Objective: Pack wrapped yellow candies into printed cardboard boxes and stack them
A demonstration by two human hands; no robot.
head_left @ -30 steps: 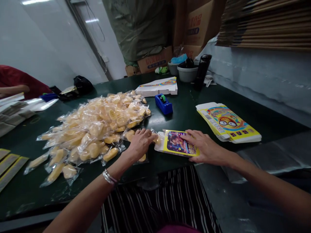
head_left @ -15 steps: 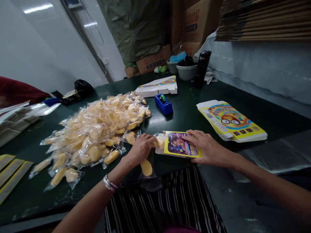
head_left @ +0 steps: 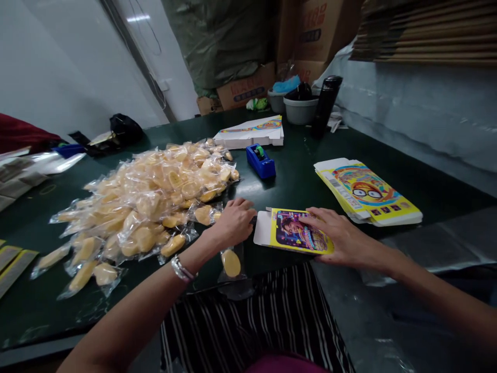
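My right hand [head_left: 341,235] grips a flat yellow carton [head_left: 301,230] with a dark picture panel, thumb and fingers over its right end. The carton's left end has a white flap [head_left: 263,227] sticking out. Just left of that flap is my left hand [head_left: 235,223], palm down, fingers loosely bent and slightly apart, with nothing visible in them. Below the left hand, near the table edge, lies a pale yellow oval piece in a clear bag [head_left: 231,263]. A big heap of similar bagged pieces [head_left: 155,191] spreads to the left.
A blue tape dispenser [head_left: 261,161] stands beyond the hands. Stacked flat yellow cartons [head_left: 368,191] lie at right, with white-edged printed card [head_left: 250,133] further back. A black bottle [head_left: 326,106] and grey bowls [head_left: 301,110] stand at the rear. Yellow-edged strips [head_left: 17,267] lie far left.
The bagged piece between my left hand and the carton's end no longer shows; the white flap is exposed. The carton and right hand have shifted slightly right, and a gap separates my left hand from the flap.
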